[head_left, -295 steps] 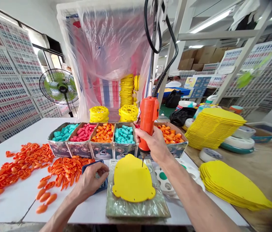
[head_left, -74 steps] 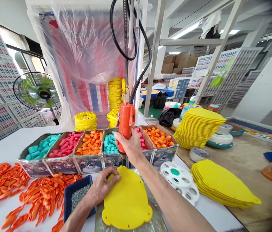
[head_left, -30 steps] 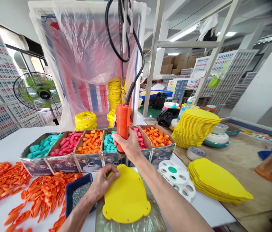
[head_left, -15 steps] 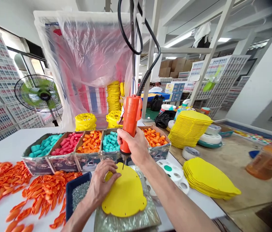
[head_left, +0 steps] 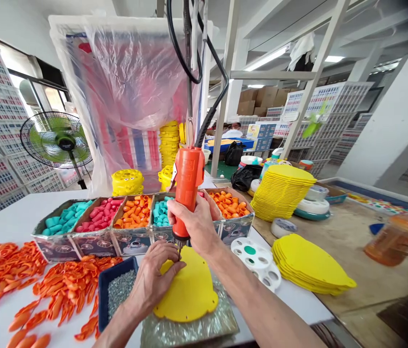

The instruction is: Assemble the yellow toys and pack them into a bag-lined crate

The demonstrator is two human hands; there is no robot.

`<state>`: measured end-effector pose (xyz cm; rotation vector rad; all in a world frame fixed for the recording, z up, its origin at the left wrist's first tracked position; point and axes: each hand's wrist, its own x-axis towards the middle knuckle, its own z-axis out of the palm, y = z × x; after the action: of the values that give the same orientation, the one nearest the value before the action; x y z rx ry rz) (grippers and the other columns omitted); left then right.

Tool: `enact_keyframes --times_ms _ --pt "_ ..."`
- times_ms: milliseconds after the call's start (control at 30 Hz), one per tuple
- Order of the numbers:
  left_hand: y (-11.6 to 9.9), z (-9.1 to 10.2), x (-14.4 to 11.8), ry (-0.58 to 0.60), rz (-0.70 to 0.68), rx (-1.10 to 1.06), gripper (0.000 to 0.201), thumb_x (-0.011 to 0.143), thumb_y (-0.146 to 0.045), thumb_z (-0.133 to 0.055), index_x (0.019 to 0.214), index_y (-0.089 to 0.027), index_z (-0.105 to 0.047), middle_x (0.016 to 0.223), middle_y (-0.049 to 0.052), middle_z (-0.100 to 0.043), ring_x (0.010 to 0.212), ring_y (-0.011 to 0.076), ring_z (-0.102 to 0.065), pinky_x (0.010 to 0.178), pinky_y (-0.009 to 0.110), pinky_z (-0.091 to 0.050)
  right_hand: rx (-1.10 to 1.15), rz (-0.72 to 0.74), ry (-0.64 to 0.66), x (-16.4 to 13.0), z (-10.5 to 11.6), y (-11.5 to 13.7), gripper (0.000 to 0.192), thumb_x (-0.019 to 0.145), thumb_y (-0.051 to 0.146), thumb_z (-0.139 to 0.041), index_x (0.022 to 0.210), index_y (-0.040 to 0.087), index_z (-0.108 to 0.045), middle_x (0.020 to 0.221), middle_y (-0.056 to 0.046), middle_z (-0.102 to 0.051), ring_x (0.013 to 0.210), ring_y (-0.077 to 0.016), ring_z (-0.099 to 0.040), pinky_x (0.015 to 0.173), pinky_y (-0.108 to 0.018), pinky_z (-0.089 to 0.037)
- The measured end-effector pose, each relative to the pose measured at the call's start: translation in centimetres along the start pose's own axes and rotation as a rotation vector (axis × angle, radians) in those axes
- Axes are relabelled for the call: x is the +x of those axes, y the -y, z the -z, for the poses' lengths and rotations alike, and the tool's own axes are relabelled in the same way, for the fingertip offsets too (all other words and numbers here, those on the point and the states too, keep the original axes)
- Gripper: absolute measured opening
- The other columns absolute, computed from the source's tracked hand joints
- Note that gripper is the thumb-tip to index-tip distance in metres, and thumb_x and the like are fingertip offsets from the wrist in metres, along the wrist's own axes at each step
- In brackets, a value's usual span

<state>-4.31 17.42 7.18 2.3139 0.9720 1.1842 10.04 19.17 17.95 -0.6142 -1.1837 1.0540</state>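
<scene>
My right hand (head_left: 198, 224) is wrapped round an orange-red electric screwdriver (head_left: 186, 181), which hangs upright from a cable and points down. Its thin bit (head_left: 179, 252) ends at the upper left part of a flat yellow plastic plate (head_left: 187, 292). My left hand (head_left: 156, 275) rests over the plate's left edge, thumb and fingers pinched together beside the bit's tip. Whatever lies between those fingertips is hidden. Under the plate is a block wrapped in clear plastic (head_left: 221, 316). A dark blue tray (head_left: 103, 295) of small metal screws (head_left: 120, 290) stands left of my left hand.
Divided cardboard bins (head_left: 131, 239) of teal, pink and orange parts line the back. Loose orange pieces (head_left: 69, 285) lie at left. To the right are white holed discs (head_left: 258, 261), low yellow plates (head_left: 308, 263) and a tall yellow stack (head_left: 279, 191). A bottle (head_left: 397, 237) stands far right.
The screwdriver has moved left and down in my right hand, bringing its bit to my left fingertips. My left thumb and fingers have drawn closer round the tip.
</scene>
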Motion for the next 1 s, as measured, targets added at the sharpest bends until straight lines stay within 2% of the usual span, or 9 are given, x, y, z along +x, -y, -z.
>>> enact_keyframes --times_ms 167,267,433,733,1000 --pt "-0.2 -0.4 0.0 -0.001 0.026 -0.058 0.008 0.094 -0.023 -0.066 0.085 -0.024 -0.067 0.094 0.003 -0.077 0.098 0.0226 -0.07 0.103 0.044 -0.047 -0.001 0.002 0.015 -0.1 0.4 0.1 0.022 0.077 0.034 -0.075 0.074 0.019 -0.059 0.055 0.006 -0.058 0.047 -0.0086 -0.051 0.049 -0.023 -0.044" --pt "-0.3 -0.8 -0.1 -0.037 0.082 -0.125 0.007 0.092 -0.024 -0.066 0.085 -0.024 -0.069 0.091 0.003 -0.077 0.096 0.0222 -0.07 0.093 0.038 -0.052 0.006 -0.002 -0.008 -0.2 0.6 0.1 0.024 0.075 0.035 -0.077 0.071 0.019 -0.059 0.055 0.005 -0.059 0.047 -0.0089 -0.051 0.047 -0.023 -0.043" --pt "-0.6 -1.2 -0.2 -0.022 0.216 -0.219 0.008 0.09 -0.029 -0.068 0.085 -0.024 -0.072 0.094 0.003 -0.078 0.095 0.0218 -0.071 0.09 0.034 -0.052 -0.001 0.023 -0.038 -0.2 0.9 0.3 0.025 0.077 0.035 -0.075 0.068 0.019 -0.058 0.054 0.005 -0.058 0.047 -0.0093 -0.052 0.049 -0.023 -0.045" --pt "-0.4 -1.2 -0.7 -0.002 0.395 -0.276 0.018 0.085 -0.042 -0.073 0.082 -0.025 -0.075 0.095 0.002 -0.081 0.093 0.0239 -0.073 0.089 0.032 -0.053 0.048 0.006 -0.014 -0.3 0.8 0.7 0.026 0.077 0.035 -0.076 0.068 0.02 -0.057 0.055 0.005 -0.057 0.046 -0.0089 -0.05 0.046 -0.023 -0.041" --pt "-0.6 -1.1 -0.9 -0.001 0.425 -0.298 0.022 0.086 -0.045 -0.071 0.087 -0.026 -0.081 0.096 0.002 -0.083 0.091 0.0254 -0.075 0.087 0.033 -0.056 0.03 -0.002 -0.017 -0.4 0.6 0.7 0.025 0.076 0.036 -0.075 0.069 0.02 -0.057 0.055 0.005 -0.058 0.046 -0.0089 -0.05 0.046 -0.023 -0.042"
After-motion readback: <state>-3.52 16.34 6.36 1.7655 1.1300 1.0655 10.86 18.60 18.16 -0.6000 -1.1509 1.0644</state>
